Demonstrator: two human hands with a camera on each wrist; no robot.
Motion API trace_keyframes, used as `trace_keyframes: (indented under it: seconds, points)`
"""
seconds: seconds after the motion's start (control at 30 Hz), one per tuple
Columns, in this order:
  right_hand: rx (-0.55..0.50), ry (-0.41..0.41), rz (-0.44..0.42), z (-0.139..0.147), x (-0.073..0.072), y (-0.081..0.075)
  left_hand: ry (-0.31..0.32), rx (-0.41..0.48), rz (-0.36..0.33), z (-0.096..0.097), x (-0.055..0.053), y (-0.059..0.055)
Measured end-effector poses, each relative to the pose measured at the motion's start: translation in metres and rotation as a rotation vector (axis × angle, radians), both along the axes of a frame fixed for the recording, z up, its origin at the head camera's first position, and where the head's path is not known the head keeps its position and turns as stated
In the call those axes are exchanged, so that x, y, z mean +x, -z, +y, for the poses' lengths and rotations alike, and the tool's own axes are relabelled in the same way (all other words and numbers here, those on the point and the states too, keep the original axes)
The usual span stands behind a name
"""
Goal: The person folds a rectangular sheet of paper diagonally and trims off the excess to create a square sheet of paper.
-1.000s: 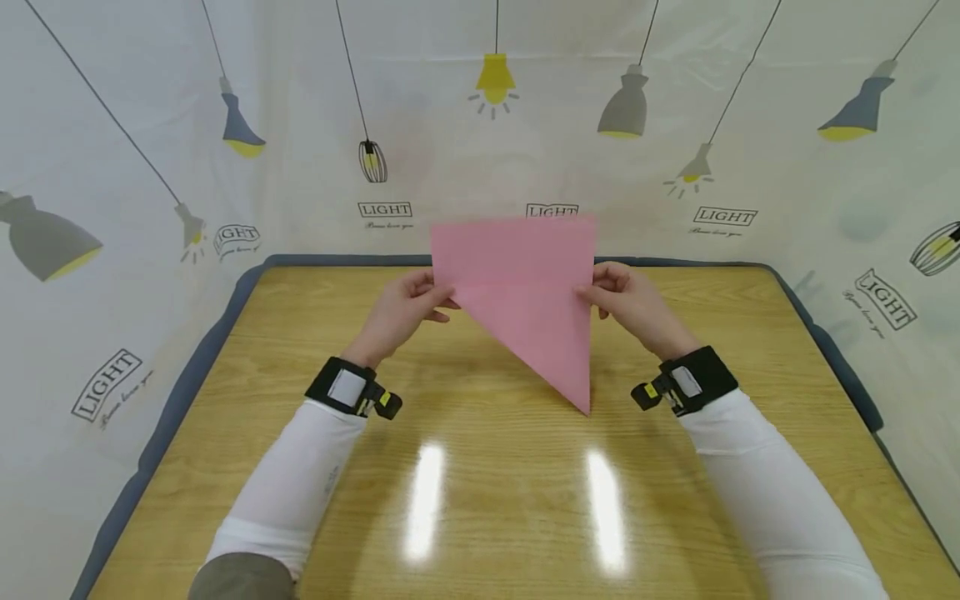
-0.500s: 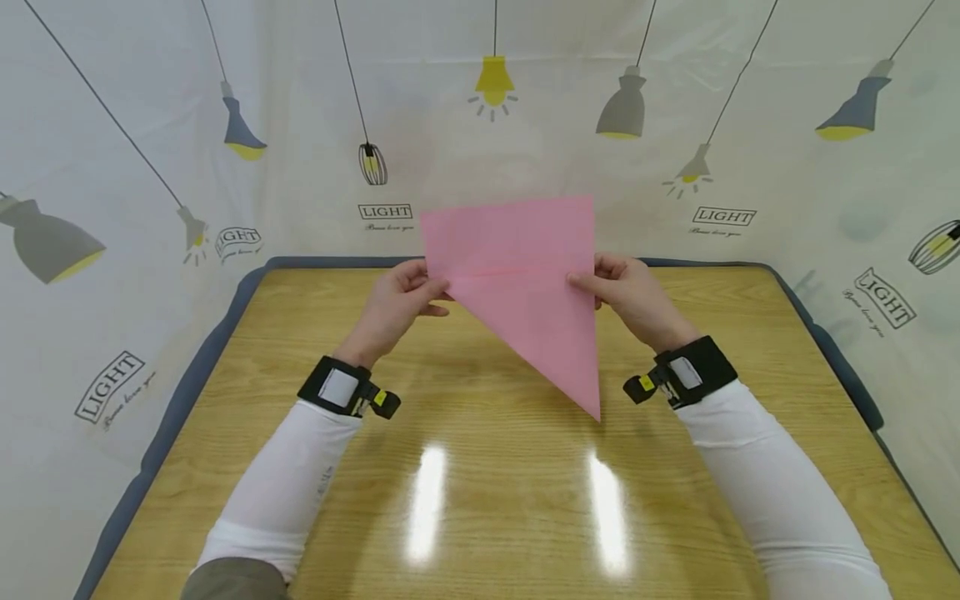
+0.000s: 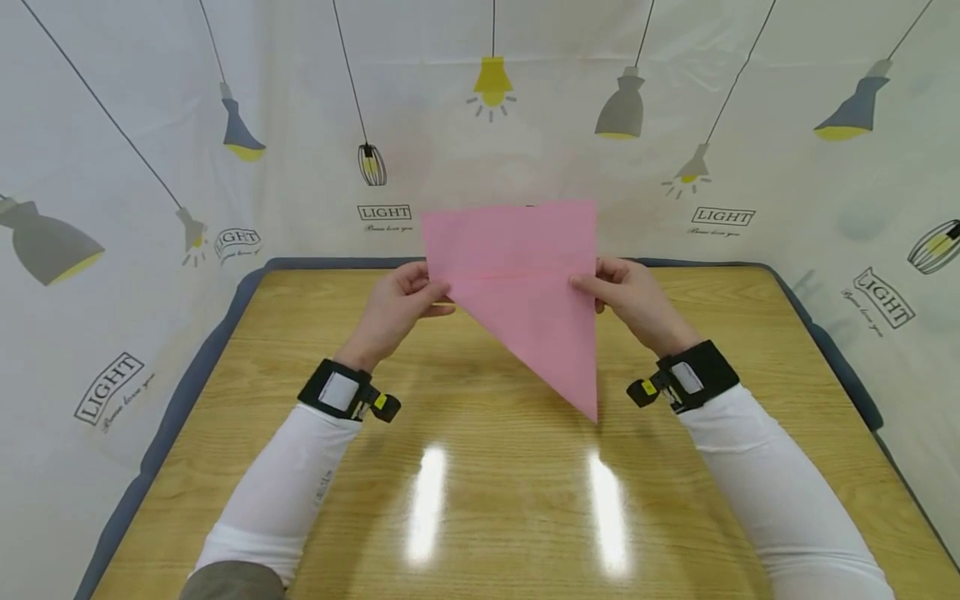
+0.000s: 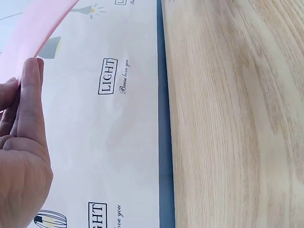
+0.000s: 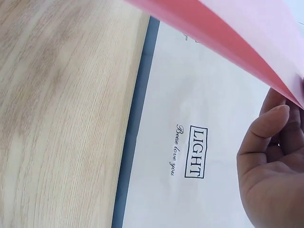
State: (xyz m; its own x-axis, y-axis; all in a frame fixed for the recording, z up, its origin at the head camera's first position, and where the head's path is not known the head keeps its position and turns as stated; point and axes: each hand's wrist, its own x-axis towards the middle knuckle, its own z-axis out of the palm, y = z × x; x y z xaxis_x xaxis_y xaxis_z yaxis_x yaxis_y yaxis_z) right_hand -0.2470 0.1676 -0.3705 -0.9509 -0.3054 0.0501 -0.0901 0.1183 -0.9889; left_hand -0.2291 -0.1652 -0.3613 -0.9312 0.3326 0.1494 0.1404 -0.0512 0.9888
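Left hand (image 3: 393, 304): pinched on the left edge of the pink paper (image 3: 517, 250), thumb on the near face, fingers mostly kept behind or just off the edge.
Right hand (image 3: 637, 302): same deal on the right edge, paper gripped with the thumb laid over the front, about level with the other one.
Pink paper: held up off the wooden table (image 3: 510, 517), between the two hands, in front of the lamp-print backdrop (image 3: 442, 108). Top edge roughly straight, lower left side slanted, one point left hanging near the right.
Layers: looks folded tbh. A darker pink strip is shown between two layers in the right wrist view, so they aren't pressed flat there.
Crease: a faint line can be seen running across, roughly thumb to thumb.
Holding tip: both layers are probably best caught under each thumb, with the sheet kept just taut and the hands level.
Watch out: if it's tugged too hard, puckering seems likely; if it's held too loosely, the layers could be let slide.
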Motion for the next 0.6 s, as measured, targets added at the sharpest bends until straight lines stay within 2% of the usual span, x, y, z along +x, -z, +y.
trace_keyframes:
  seconds: [0.17,0.27,0.43,0.6]
  points:
    - [0.011,-0.006,-0.007,0.0,0.001,0.001,0.001,-0.002,-0.002,-0.003,-0.005,0.009]
    - [0.055,-0.006,0.0,0.001,0.002,0.002,0.009,-0.006,-0.017,-0.006,-0.006,0.012]
    - [0.122,0.011,0.023,0.001,0.003,0.004,0.062,0.0,-0.043,-0.008,-0.002,0.005]
    - [0.096,0.003,0.044,0.003,0.004,0.006,0.121,-0.017,-0.065,-0.01,0.002,-0.001]
